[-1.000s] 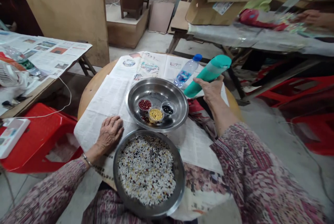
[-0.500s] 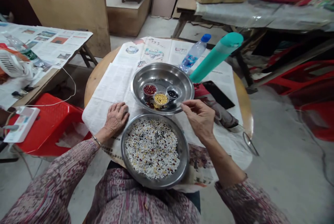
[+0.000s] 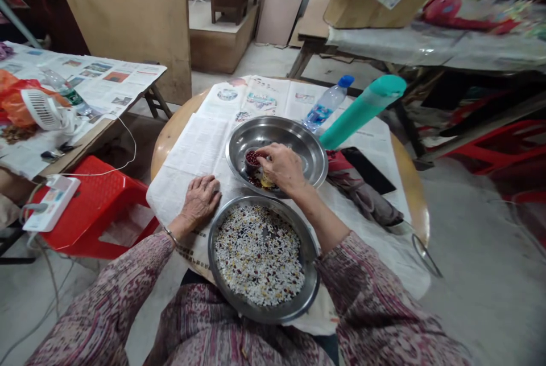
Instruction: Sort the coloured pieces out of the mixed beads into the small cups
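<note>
My left hand (image 3: 200, 200) lies flat on the newspaper (image 3: 202, 141), palm down with fingers stretched, left of the two steel bowls. My right hand (image 3: 284, 168) reaches over the far steel bowl (image 3: 314, 155). Its fingertips are pinched together at the rim of a small clear cup of dark red beans (image 3: 252, 159); anything between them is too small to make out. A cup of yellow grains (image 3: 267, 180) is partly covered by this hand, and the cup of black beans is hidden under it. Closest to me, the near steel bowl (image 3: 314, 283) holds white rice mixed with red, yellow and black grains (image 3: 258, 258).
Behind the far bowl stand a water bottle (image 3: 326, 105) and a tilted green cylinder (image 3: 364, 110). A black phone (image 3: 369, 169) and a folded dark umbrella (image 3: 367, 195) lie at the right. A red stool (image 3: 94, 212) bearing a power strip (image 3: 52, 204) is on the left.
My right hand has moved left from the far bowl's right rim to the red bean cup. The left hand stays on the newspaper. The whole view has shifted slightly.
</note>
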A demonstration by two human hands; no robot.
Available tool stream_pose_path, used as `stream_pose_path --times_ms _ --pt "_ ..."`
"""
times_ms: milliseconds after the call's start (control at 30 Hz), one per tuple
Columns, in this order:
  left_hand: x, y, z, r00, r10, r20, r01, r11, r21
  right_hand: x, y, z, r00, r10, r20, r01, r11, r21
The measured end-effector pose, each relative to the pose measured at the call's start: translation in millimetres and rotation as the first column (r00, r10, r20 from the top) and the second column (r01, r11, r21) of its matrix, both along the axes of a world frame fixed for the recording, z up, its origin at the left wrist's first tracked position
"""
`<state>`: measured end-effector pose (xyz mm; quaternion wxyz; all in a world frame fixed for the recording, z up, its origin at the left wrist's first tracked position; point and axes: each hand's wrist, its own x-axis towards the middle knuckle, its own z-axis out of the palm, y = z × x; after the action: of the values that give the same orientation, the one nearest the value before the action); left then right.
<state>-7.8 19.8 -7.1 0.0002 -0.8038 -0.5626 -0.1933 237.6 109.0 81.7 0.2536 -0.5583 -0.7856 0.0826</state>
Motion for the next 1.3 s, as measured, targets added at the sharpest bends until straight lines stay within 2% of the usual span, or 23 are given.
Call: stream_pose_path --times_ms 133,267,500,633,700,767,833,900,933,1000,1067,1100,1167,1233,1300 --pt "0.5 -0.2 -0.3 1.000 -0.001 0.016 0.001 1.000 -0.001 -6.5 7.3 0.7 0.985 0.042 0.165 -0.046 0.999 0.022" --pt "0.8 -0.8 0.4 1.000 -0.001 0.008 0.001 1.000 -0.005 -9.2 9.9 0.6 0.978 0.044 0.205 -0.040 0.999 -0.022" --pt "2.4 -0.7 3.0 1.000 -0.004 0.024 0.005 0.999 -0.050 -1.7 7.0 -6.7 1.000 0.001 0.021 -0.002 0.999 0.038" --pt "3.4 -1.6 4.8 1.000 0.000 0.013 0.000 0.999 -0.040 0.3 3.6 1.6 0.998 0.015 -0.069 -0.013 1.000 0.023" --pt "3.5 -2.3 5.3 1.000 0.000 0.009 0.000 1.000 -0.031 0.1 -10.2 10.9 0.991 0.055 -0.119 -0.053 0.998 0.016" --pt "3.4 -2.6 5.3 1.000 0.001 0.004 -0.001 1.000 -0.027 -0.9 -37.6 17.5 0.971 0.161 -0.175 -0.165 0.986 -0.010" --pt "3.3 -2.5 5.0 1.000 0.003 -0.004 -0.003 1.000 -0.028 -3.0 -77.5 16.1 0.921 0.324 -0.214 -0.344 0.937 -0.062" --pt "3.2 -2.0 4.5 1.000 0.005 -0.015 -0.006 1.000 -0.030 -6.8 -123.4 4.9 0.819 0.548 -0.167 -0.568 0.817 -0.102" --pt "3.2 -1.8 4.4 1.000 0.006 -0.018 -0.006 0.999 -0.031 -9.3 -145.4 -3.4 0.772 0.629 -0.088 -0.635 0.761 -0.132" --pt "3.3 -1.6 4.5 1.000 0.004 -0.019 -0.005 1.000 -0.029 -14.5 -181.3 -22.1 0.689 0.724 0.022 -0.711 0.682 -0.170" --pt "3.6 -1.7 5.1 1.000 0.002 -0.016 -0.002 1.000 -0.027 -16.9 -199.5 -39.1 0.640 0.764 0.079 -0.744 0.642 -0.185" --pt "3.8 -1.8 5.6 1.000 0.001 -0.014 -0.001 1.000 -0.026 -16.0 -200.8 -45.8 0.641 0.757 0.128 -0.734 0.654 -0.183" --pt "4.2 -2.1 6.7 1.000 0.002 -0.012 -0.002 1.000 -0.024 -9.3 -190.0 -54.8 0.683 0.696 0.222 -0.672 0.718 -0.180" --pt "4.6 -2.4 7.6 1.000 0.005 -0.013 -0.005 1.000 -0.020 1.6 -167.7 -58.3 0.807 0.519 0.281 -0.496 0.854 -0.153" --pt "4.8 -2.4 8.2 1.000 0.007 -0.017 -0.007 1.000 -0.019 11.2 -144.6 -58.3 0.894 0.351 0.276 -0.329 0.936 -0.124"
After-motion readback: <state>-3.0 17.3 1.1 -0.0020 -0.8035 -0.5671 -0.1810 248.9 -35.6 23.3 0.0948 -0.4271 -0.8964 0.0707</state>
